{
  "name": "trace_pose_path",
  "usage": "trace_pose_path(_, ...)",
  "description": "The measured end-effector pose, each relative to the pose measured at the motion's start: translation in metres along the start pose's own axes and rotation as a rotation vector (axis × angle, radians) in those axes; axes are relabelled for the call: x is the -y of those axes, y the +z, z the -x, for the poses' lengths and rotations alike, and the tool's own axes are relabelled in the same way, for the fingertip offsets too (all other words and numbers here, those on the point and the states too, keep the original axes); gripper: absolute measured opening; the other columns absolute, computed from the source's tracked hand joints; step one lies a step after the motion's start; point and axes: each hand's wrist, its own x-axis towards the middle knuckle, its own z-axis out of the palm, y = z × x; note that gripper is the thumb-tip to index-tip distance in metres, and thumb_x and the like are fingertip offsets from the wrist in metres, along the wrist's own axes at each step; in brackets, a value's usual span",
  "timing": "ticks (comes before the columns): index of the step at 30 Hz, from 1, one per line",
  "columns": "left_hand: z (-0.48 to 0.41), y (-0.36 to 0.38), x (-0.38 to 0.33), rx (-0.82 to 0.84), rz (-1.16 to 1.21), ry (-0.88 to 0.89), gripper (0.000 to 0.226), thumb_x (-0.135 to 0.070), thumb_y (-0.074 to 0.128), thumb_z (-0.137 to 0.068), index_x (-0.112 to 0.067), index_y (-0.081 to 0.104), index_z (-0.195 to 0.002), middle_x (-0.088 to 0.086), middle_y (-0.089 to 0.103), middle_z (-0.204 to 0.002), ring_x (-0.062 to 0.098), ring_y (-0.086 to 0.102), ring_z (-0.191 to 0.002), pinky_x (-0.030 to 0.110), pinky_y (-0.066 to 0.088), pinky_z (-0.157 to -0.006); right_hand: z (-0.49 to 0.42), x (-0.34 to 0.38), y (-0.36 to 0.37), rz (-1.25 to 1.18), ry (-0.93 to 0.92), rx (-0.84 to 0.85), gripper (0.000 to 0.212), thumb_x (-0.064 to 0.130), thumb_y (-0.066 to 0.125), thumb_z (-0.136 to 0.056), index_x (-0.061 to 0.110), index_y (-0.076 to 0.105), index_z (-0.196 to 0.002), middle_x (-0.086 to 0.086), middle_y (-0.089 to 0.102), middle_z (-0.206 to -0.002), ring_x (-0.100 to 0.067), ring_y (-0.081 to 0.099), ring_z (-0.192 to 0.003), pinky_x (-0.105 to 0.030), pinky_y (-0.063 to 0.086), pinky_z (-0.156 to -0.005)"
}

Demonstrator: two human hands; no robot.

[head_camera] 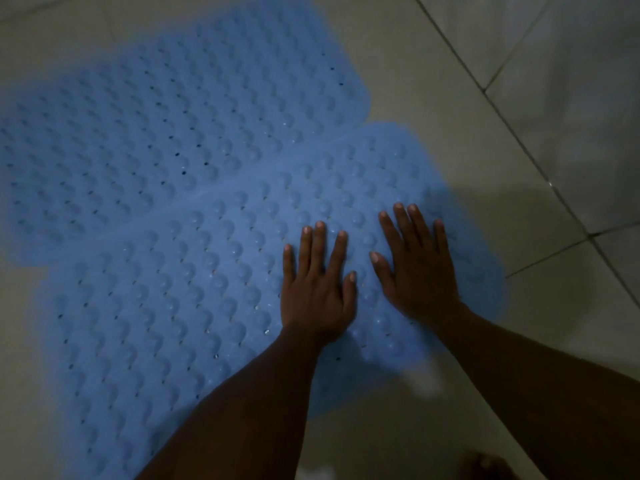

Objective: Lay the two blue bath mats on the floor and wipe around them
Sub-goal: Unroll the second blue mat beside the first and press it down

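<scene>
Left hand [317, 289], right hand [415, 271]: flat, fingers straight, pressing near bath mat [194, 299]. It seemingly overlaps far bath mat [156, 116]; risk of ridge, weak suction.

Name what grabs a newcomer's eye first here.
Two bumpy blue mats cover the tiled floor: the far mat upper left, the near mat below it, edges meeting. The left hand and right hand lie flat, side by side, on the near mat's right end.
</scene>
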Motion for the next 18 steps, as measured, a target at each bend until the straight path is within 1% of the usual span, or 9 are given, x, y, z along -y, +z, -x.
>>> trace_pose_path(3, 0.0007, -0.0027, -0.0002, 0.020, -0.011, 0.002, 0.070, -0.052, 0.024, -0.104, -0.026, -0.006, -0.163, 0.008, -0.019, -0.169, 0.024, -0.020, -0.155, 0.054, -0.006, -0.125, -0.0001, -0.0001, -0.0024, -0.005, 0.006, 0.034, 0.068, 0.053, 0.034, -0.100, 0.021, 0.024, -0.159, -0.007, 0.019, -0.168, -0.026, 0.013, -0.156, -0.056, 0.014, -0.123)
trace_pose_path(6, -0.0007, -0.0042, -0.0015, 0.038, -0.025, -0.004, 0.071, -0.052, 0.024, -0.103, -0.026, -0.005, -0.163, 0.008, -0.018, -0.169, 0.025, -0.018, -0.156, 0.054, -0.005, -0.125, -0.0018, 0.0003, -0.0062, -0.017, 0.020, 0.080, 0.069, 0.055, 0.032, -0.100, 0.022, 0.022, -0.160, -0.006, 0.015, -0.168, -0.025, 0.009, -0.156, -0.057, 0.013, -0.123)
trace_pose_path(11, -0.0020, -0.0050, -0.0014, 0.064, -0.064, -0.007, 0.071, -0.053, 0.021, -0.102, -0.024, 0.004, -0.164, 0.011, -0.009, -0.171, 0.028, -0.011, -0.157, 0.056, -0.002, -0.125, -0.0042, 0.0000, -0.0079, -0.007, 0.039, 0.149, 0.074, 0.060, 0.029, -0.098, 0.024, 0.015, -0.161, -0.004, 0.006, -0.170, -0.024, 0.003, -0.157, -0.057, 0.011, -0.123)
trace_pose_path(18, -0.0044, -0.0075, -0.0006, 0.104, -0.067, 0.005, 0.071, -0.055, 0.019, -0.103, -0.023, 0.002, -0.164, 0.013, -0.012, -0.170, 0.031, -0.013, -0.157, 0.057, -0.001, -0.124, -0.0065, -0.0002, -0.0091, -0.019, 0.018, 0.132, 0.075, 0.060, 0.034, -0.098, 0.020, 0.022, -0.160, -0.009, 0.013, -0.169, -0.028, 0.008, -0.156, -0.060, 0.014, -0.121)
